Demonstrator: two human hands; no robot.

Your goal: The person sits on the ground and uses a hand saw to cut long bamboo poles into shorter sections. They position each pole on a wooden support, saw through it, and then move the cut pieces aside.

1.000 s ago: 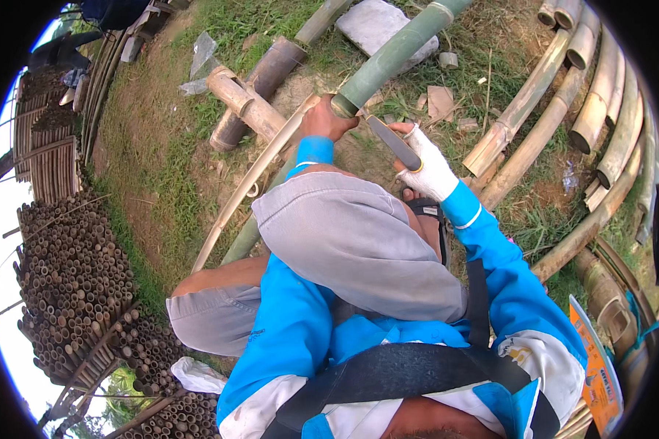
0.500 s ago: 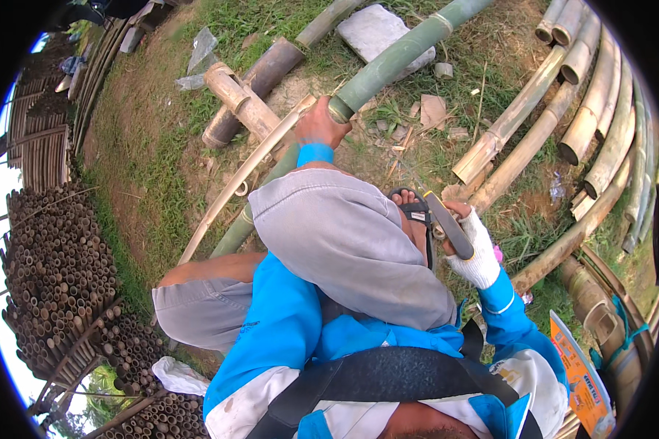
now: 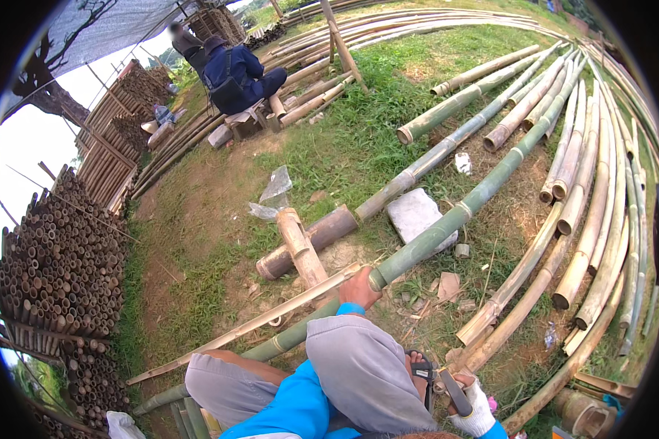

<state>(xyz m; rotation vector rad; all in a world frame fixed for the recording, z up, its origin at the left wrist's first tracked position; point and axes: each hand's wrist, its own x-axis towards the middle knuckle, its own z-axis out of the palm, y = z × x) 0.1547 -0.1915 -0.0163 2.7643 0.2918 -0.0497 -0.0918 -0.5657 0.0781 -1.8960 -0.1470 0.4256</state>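
Resting at the near end of the green bamboo pole (image 3: 467, 208), the bare left hand (image 3: 360, 287) is sitting nearest to it; how tightly its fingers are closing, I cannot tell. Gripping a grey-handled tool (image 3: 456, 394), the gloved right hand (image 3: 477, 415) is hanging well apart, right of that end and closer to the body. The pole's long axis is running away toward the far right, passing a pale stone block (image 3: 414, 208) just on its left, while dry bamboo poles (image 3: 512, 272) are lying on its right.
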